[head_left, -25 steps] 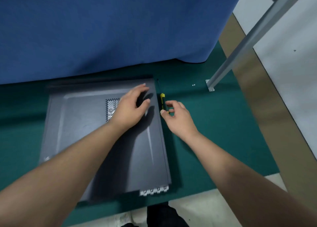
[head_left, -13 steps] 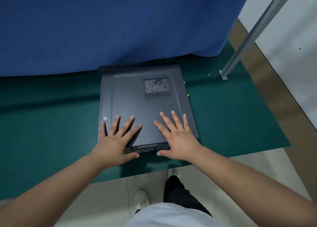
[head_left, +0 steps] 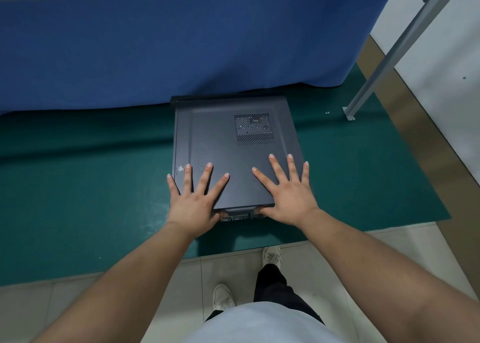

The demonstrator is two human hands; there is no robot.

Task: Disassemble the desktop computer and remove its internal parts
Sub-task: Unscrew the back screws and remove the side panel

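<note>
Left hand (head_left: pixel 193 200) and right hand (head_left: pixel 288 192), apart, fingers spread flat, press the side panel (head_left: pixel 233 161) at frame centre; panel removal in hand, apparently requiring a rearward slide.

Illumination is even and moderately bright, from overhead. Soft shadows fall beneath both forearms onto the dark green mat (head_left: pixel 78 200). The matte grey metal computer case panel (head_left: pixel 233 166) shows faint sheen, no glare. Wide-angle distortion bends frame edges; focus is slightly soft throughout

Green mat (head_left: pixel 78 187) lying open left and right of computer case (head_left: pixel 233 161); blue cloth (head_left: pixel 181 44) blocking behind; metal leg (head_left: pixel 384 57) standing far right.
</note>
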